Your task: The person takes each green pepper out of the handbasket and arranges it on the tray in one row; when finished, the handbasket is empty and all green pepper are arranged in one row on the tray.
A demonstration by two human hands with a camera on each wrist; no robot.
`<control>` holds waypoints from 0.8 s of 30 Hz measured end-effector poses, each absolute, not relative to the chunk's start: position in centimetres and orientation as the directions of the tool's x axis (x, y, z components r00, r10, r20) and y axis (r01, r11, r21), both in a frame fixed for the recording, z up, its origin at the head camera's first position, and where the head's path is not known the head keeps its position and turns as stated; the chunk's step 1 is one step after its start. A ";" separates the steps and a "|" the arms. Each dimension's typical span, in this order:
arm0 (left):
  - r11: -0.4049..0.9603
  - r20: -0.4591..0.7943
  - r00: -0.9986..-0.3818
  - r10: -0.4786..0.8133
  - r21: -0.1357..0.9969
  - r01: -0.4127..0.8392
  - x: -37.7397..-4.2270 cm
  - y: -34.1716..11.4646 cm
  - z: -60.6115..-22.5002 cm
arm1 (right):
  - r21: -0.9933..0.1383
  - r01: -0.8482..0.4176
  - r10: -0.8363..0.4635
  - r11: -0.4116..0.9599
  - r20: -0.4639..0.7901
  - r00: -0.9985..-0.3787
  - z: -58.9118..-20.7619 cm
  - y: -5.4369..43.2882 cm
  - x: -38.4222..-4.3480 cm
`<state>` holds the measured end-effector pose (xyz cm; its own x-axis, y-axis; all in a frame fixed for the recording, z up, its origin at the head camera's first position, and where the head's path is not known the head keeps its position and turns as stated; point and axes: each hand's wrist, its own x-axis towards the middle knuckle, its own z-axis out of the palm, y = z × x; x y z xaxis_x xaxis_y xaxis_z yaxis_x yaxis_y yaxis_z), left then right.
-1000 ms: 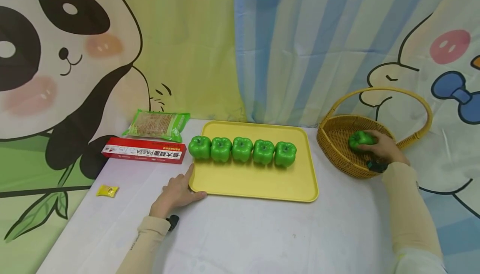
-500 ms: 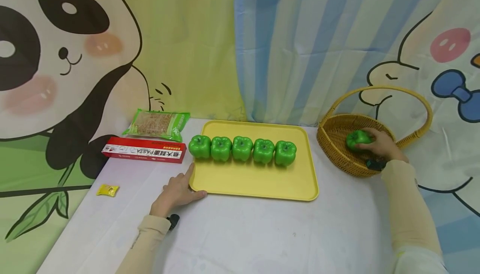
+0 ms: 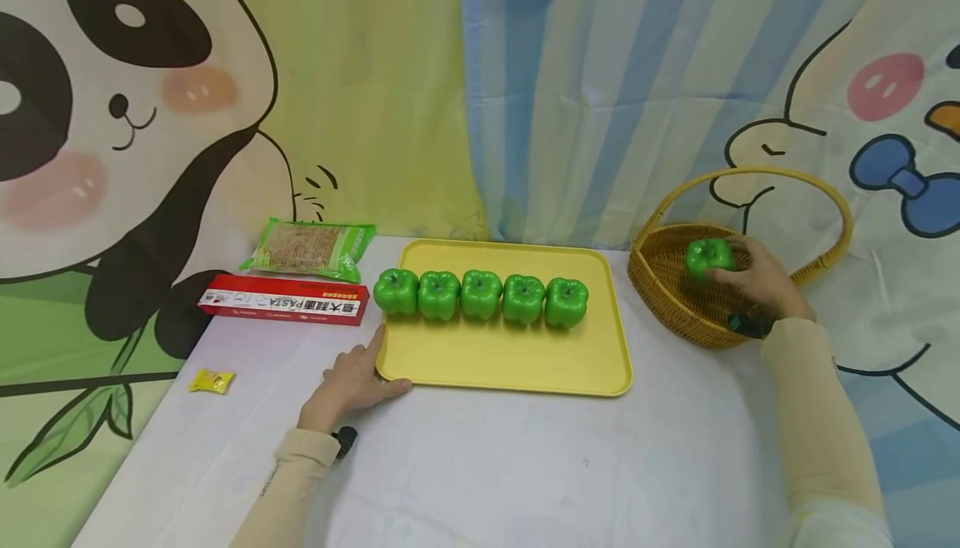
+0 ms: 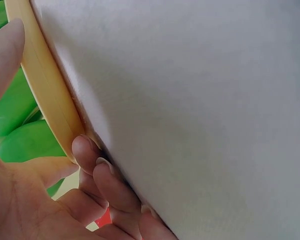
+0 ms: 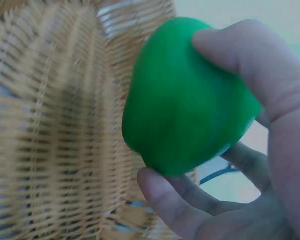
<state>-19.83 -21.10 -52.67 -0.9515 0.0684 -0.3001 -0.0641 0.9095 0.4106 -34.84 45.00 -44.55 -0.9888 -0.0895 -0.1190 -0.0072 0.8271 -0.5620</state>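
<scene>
A green bell pepper (image 3: 707, 258) hangs over the wicker basket (image 3: 666, 305), gripped by my right hand (image 3: 767, 283). Close up in the right wrist view, the thumb presses one side of the pepper (image 5: 182, 107) while fingertips support its lower side. My left hand (image 3: 354, 381) touches the near left corner of the yellow tray (image 3: 502, 363), index finger along the left edge and thumb at the front edge. In the left wrist view its thumb lies on the tray rim (image 4: 50, 90). A row of several green bell peppers (image 3: 481, 295) stands across the tray.
Left of the tray lie a red and white pasta box (image 3: 283, 299) and a green-edged clear packet (image 3: 309, 250). Farther left is a small yellow wrapped piece (image 3: 212, 381). The basket's tall handle (image 3: 836, 198) arches above its opening. A printed curtain (image 3: 555, 98) closes off the back.
My right hand has lifted the bell pepper upward within the basket's opening. The left hand stays at the tray corner. The head view has shifted slightly.
</scene>
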 end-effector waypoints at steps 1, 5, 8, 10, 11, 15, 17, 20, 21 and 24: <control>0.910 -0.301 -0.951 0.069 0.410 -0.064 -19.8 -21.1 -52.7 | -0.575 0.000 -0.084 0.818 -0.119 -0.989 -44.3 44.7 -34.6; 0.911 -0.299 -0.951 0.077 0.409 -0.055 -19.9 -21.2 -52.7 | -0.631 0.010 -0.066 0.776 -0.097 -0.993 -43.3 43.0 -33.2; 0.911 -0.301 -0.950 0.078 0.409 -0.054 -19.9 -21.2 -52.8 | -0.648 -0.010 -0.075 0.762 -0.073 -0.995 -42.5 41.8 -32.3; 0.911 -0.301 -0.950 0.081 0.409 -0.052 -19.9 -21.2 -52.8 | -0.645 -0.025 -0.081 0.764 -0.058 -0.995 -42.2 41.1 -31.6; 0.911 -0.300 -0.950 0.083 0.409 -0.049 -19.8 -21.2 -52.7 | -0.647 -0.033 -0.087 0.762 -0.052 -0.995 -42.0 40.8 -31.3; 0.911 -0.310 -0.948 0.076 0.408 -0.060 -19.8 -21.2 -52.8 | -0.669 -0.065 -0.112 0.740 -0.027 -0.993 -41.7 39.3 -29.8; 0.912 -0.313 -0.947 0.074 0.405 -0.063 -19.9 -21.3 -52.8 | -0.697 -0.083 -0.129 0.712 -0.013 -0.992 -41.7 38.3 -29.0; 0.914 -0.313 -0.947 0.073 0.401 -0.062 -19.9 -21.3 -52.9 | -0.733 -0.104 -0.153 0.673 0.001 -0.988 -42.0 37.0 -27.8; 0.915 -0.312 -0.947 0.073 0.398 -0.061 -20.0 -21.3 -52.9 | -0.740 -0.113 -0.161 0.663 0.007 -0.987 -42.2 36.6 -27.5; 0.917 -0.314 -0.947 0.072 0.394 -0.061 -20.1 -21.3 -52.9 | -0.753 -0.137 -0.184 0.644 0.022 -0.983 -43.1 35.5 -26.8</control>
<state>-20.05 -21.28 -52.88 -0.9467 0.0716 -0.3140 -0.0612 0.9172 0.3937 -26.78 35.46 -43.09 -0.9828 -0.1835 0.0219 -0.1369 0.6435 -0.7531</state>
